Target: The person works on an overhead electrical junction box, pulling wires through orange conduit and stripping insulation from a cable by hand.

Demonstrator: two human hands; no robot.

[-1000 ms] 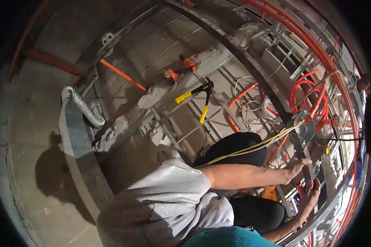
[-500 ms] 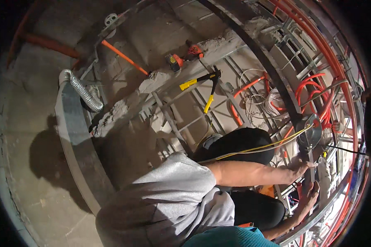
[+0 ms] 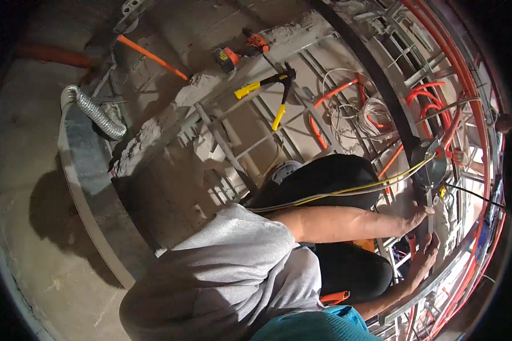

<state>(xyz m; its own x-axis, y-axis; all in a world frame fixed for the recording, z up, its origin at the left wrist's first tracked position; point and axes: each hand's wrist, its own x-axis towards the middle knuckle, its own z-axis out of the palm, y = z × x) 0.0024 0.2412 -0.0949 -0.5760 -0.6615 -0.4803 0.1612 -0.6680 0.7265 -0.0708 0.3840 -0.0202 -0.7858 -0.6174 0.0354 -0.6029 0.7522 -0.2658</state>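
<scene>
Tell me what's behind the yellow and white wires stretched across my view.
Behind the yellow and white wires is your black-trousered knee, and beyond it part of an orange pipe. Whatever the knee covers can't be seen.

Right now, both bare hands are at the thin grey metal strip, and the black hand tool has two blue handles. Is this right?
Not quite: in the head view, the black hand tool has two yellow handles, not blue. The left hand and right hand are indeed at the thin grey metal strip.
</scene>
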